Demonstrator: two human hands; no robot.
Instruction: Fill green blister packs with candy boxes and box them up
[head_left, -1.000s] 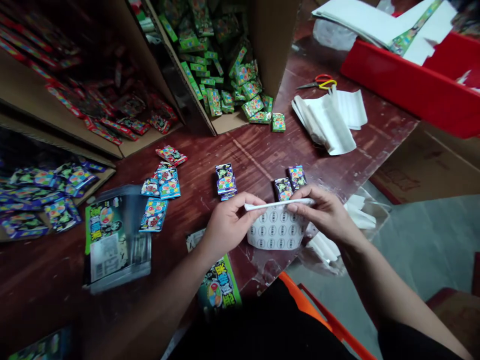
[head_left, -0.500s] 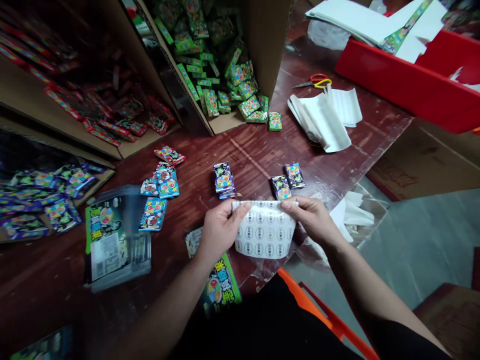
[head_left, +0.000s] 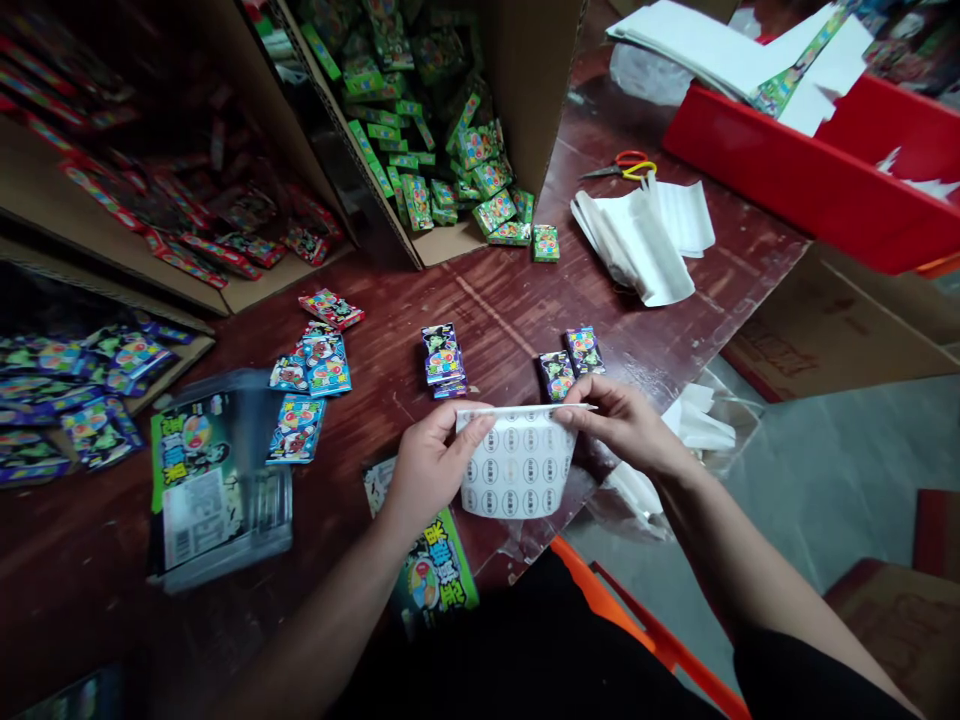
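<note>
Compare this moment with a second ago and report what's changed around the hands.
The left hand, the right hand and the printed sheet have all shifted a little to the person's left. The sheet's top edge looks thinner than before. Nothing was let go or newly taken: both hands still pinch the sheet. The scissors, single green box and stacked purple boxes stayed put.

The green bag (head_left: 441, 568) at the lower middle says 恶搞糖果. Words on the white sticker sheet (head_left: 516, 470) look too small.
</note>
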